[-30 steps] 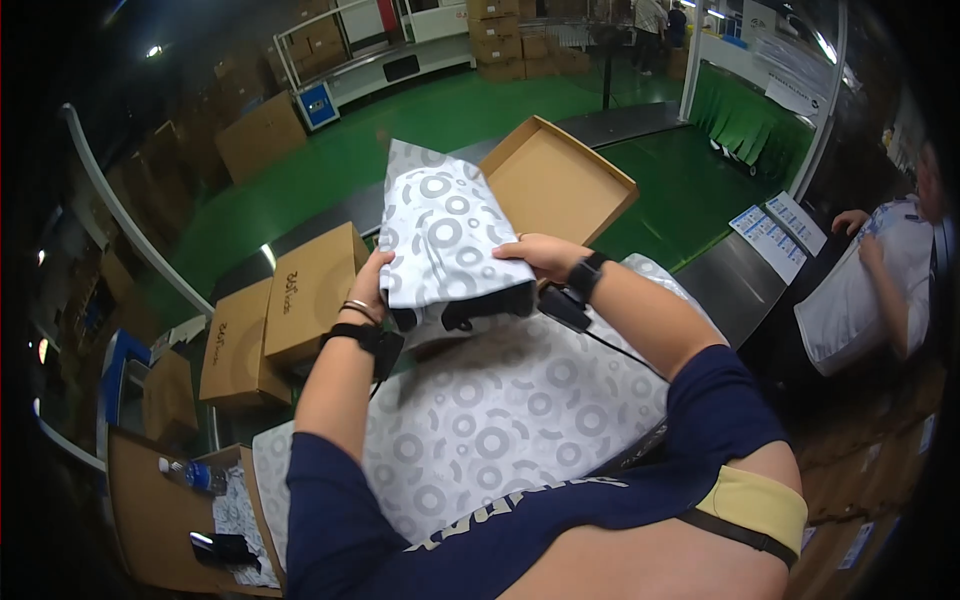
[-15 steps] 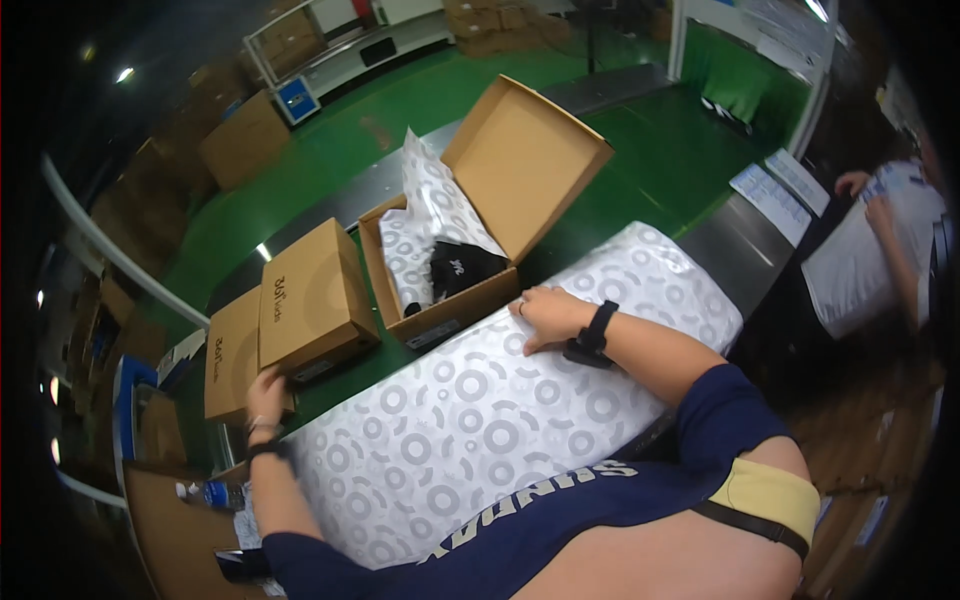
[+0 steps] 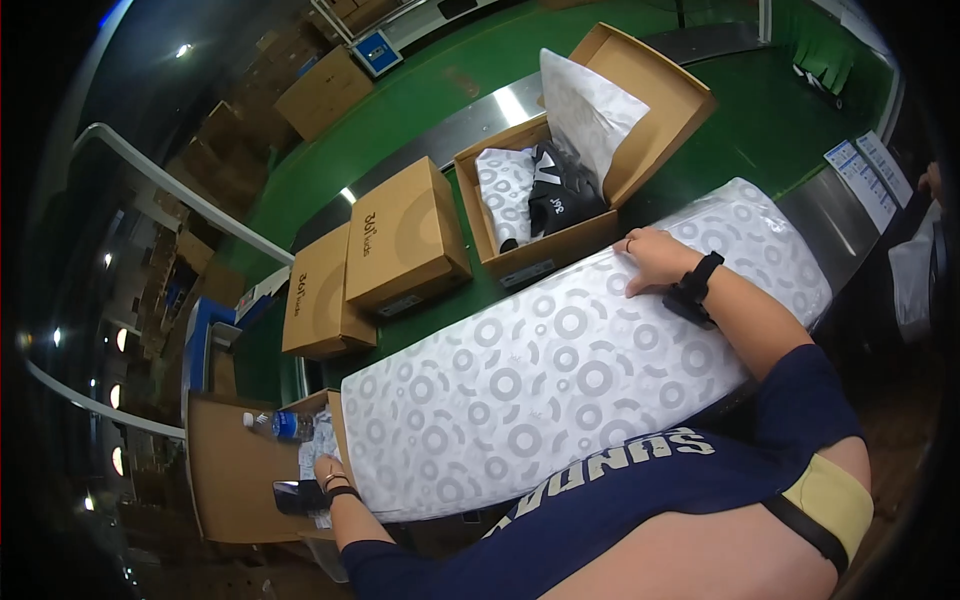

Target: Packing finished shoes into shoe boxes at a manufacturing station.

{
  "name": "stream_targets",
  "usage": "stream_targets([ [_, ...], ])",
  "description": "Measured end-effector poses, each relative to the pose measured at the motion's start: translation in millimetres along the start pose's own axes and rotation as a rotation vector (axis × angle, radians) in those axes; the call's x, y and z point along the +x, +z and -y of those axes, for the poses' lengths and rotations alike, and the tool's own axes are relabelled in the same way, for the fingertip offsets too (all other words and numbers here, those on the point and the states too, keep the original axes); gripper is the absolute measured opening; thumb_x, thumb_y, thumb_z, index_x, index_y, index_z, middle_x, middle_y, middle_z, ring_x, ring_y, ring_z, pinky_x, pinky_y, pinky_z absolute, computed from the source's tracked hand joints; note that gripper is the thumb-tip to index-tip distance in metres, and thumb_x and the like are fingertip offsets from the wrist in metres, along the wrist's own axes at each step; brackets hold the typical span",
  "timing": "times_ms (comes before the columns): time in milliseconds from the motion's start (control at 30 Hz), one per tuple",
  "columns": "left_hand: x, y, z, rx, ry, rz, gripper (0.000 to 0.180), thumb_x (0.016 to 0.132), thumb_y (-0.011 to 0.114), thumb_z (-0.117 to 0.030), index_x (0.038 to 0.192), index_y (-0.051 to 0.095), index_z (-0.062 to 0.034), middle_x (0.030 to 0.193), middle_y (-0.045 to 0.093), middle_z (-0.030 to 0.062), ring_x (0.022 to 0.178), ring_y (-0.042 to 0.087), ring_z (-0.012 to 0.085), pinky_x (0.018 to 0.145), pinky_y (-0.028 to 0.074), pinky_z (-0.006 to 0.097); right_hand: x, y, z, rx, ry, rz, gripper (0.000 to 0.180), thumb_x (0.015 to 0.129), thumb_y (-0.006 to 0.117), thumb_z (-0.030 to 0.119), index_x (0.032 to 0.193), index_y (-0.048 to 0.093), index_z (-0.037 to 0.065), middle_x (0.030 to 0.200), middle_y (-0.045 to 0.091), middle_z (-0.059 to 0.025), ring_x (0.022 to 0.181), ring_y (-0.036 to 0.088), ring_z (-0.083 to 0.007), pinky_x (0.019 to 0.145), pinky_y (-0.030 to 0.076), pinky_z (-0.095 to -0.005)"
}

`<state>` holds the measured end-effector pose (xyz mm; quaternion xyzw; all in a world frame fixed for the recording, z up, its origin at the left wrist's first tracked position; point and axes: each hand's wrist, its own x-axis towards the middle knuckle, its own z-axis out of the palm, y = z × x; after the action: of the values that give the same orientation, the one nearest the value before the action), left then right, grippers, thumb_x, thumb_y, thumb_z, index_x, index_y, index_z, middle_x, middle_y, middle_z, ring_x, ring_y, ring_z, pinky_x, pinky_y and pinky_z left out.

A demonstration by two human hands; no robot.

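Observation:
A long stack of wrapping paper (image 3: 540, 370), white with grey rings, lies in front of me. My right hand (image 3: 660, 258) rests on its far edge, thumb spread from the fingers. My left hand (image 3: 328, 468) is down in an open cardboard box (image 3: 225, 470) at the stack's left end, at some crumpled printed paper (image 3: 322, 438); its fingertips are hard to make out. Beyond the stack an open shoebox (image 3: 535, 262) holds a black shoe (image 3: 562, 190) with white marks. A sheet of tissue paper (image 3: 595, 110) stands up against its raised lid.
Two closed brown shoeboxes, one nearer the middle (image 3: 405, 240) and one further left (image 3: 320, 290), sit on the green belt. A water bottle (image 3: 280, 425) and a dark phone (image 3: 298, 497) lie in the cardboard box. Printed sheets (image 3: 865, 180) lie at right, near another person's hand (image 3: 932, 180).
My left hand has gone from beside the closed shoeboxes down into the cardboard box. The view has shifted left, and the tissue leans toward the lid, showing more shoe. My right hand stays put.

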<state>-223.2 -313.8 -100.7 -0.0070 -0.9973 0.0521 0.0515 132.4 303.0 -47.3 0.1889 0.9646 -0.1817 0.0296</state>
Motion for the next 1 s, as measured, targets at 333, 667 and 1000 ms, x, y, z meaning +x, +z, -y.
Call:
stream_targets([
  [333, -44, -42, -34, 0.001, -0.212, -0.022, 0.022, 0.083, 0.043, -0.012, 0.088, 0.061, 0.0004, 0.092, 0.061, 0.0213, 0.082, 0.061, 0.0362, 0.065, 0.049, 0.041, 25, 8, 16, 0.095, -0.039, 0.018, 0.07, 0.058, 0.075, 0.032, 0.116, 0.05, 0.002, 0.108, 0.052, -0.016, 0.106, 0.046, -0.0315, 0.09, 0.036, -0.042],
  [667, -12, -2, 49, 0.008, -0.488, -0.142, 0.021, 0.082, 0.044, -0.011, 0.089, 0.061, -0.0007, 0.092, 0.062, 0.0201, 0.081, 0.062, 0.0339, 0.065, 0.05, 0.04, 13, 10, 2, 0.147, -0.021, 0.014, 0.071, 0.059, 0.073, 0.033, 0.121, 0.048, 0.007, 0.109, 0.051, -0.016, 0.107, 0.044, -0.0307, 0.091, 0.032, -0.0471],
  [1000, 70, -165, -133, -0.312, 0.211, -0.569, 0.03, 0.088, 0.04, -0.016, 0.105, 0.053, 0.0044, 0.095, 0.058, 0.0233, 0.078, 0.058, 0.0333, 0.069, 0.046, 0.039, 8, 2, 2, 0.23, 0.063, -0.008, 0.061, 0.066, 0.068, 0.027, 0.12, 0.048, 0.005, 0.107, 0.053, -0.0149, 0.108, 0.045, -0.0307, 0.095, 0.031, -0.045],
])
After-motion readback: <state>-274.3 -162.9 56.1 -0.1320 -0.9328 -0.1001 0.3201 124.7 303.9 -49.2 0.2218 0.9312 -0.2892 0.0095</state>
